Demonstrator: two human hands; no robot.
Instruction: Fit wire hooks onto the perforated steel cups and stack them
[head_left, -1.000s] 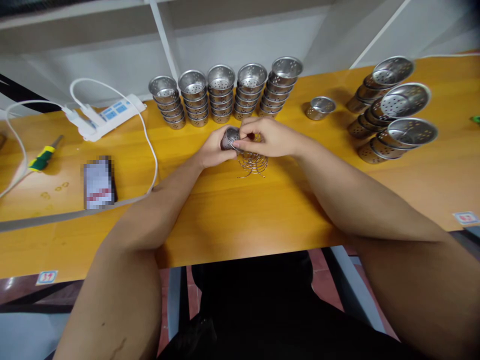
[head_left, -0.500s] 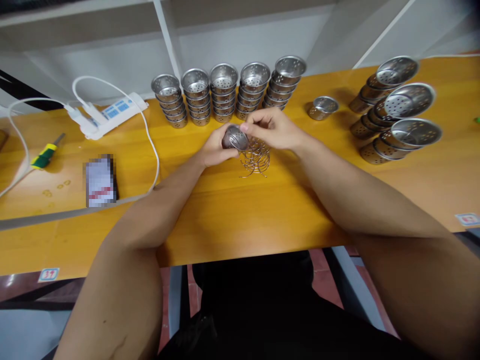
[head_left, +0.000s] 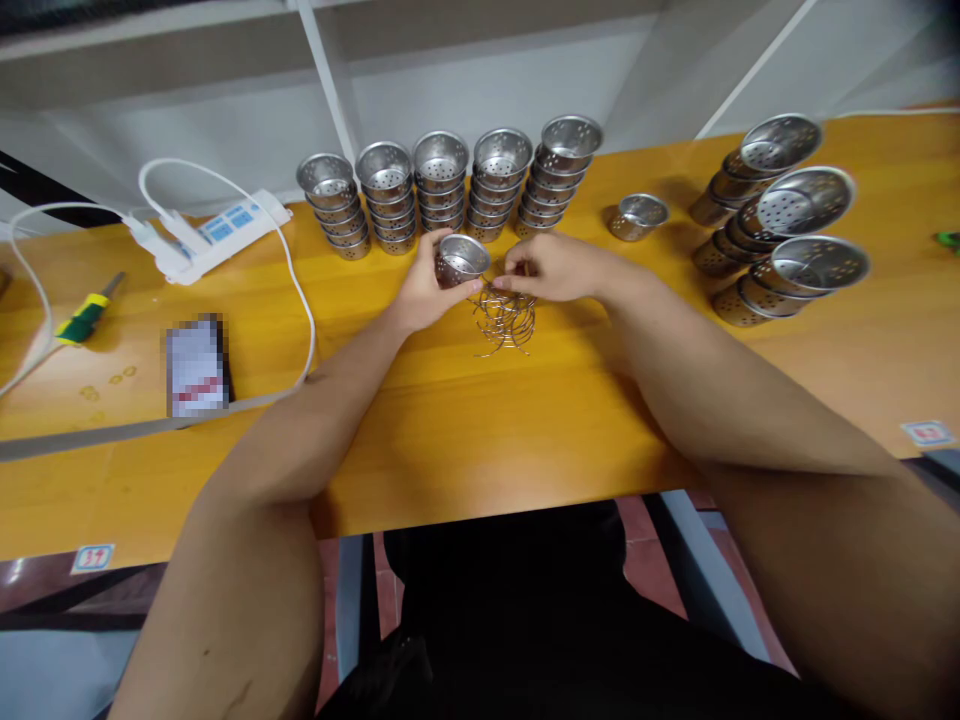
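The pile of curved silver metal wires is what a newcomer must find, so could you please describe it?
On the yellow-brown wooden table, find the row of five stacks of perforated silver metal cups. In front of that row, by the bare right hand, lies the pile of thin, curved, silver metal wires. Unlike the cups, it has no walls, only open, bare curves.

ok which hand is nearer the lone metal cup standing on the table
Right. The right hand is by the curved wires, left of the lone metal cup; the left hand is farther left, holding a perforated cup.
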